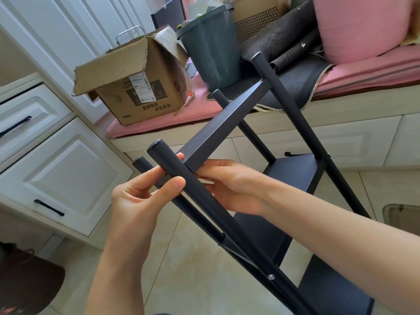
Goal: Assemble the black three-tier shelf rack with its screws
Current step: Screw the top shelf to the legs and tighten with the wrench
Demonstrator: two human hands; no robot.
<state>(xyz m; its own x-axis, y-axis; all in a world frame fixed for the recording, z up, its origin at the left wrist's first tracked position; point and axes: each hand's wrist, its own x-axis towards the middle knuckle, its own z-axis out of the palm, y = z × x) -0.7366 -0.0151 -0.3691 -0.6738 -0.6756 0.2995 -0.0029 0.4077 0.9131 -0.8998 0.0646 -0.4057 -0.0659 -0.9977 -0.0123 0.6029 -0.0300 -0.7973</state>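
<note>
Pink bench cushion [159,119] behind with cardboard box [141,87], both hands' fingers [168,189] seemingly pinching black rack post [181,178].

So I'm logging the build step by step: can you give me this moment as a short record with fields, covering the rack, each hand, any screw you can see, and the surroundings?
rack: black shelf rack, tilted, top shelf between round posts
left hand: left hand, thumb and fingers pinching the nearest post near its capped end
right hand: right hand, fingers at the top shelf's corner beside that post
screw: one silver screw seated low on the near post
surroundings: open cardboard box and grey bin on a pink-cushioned bench; white drawers at left
</note>
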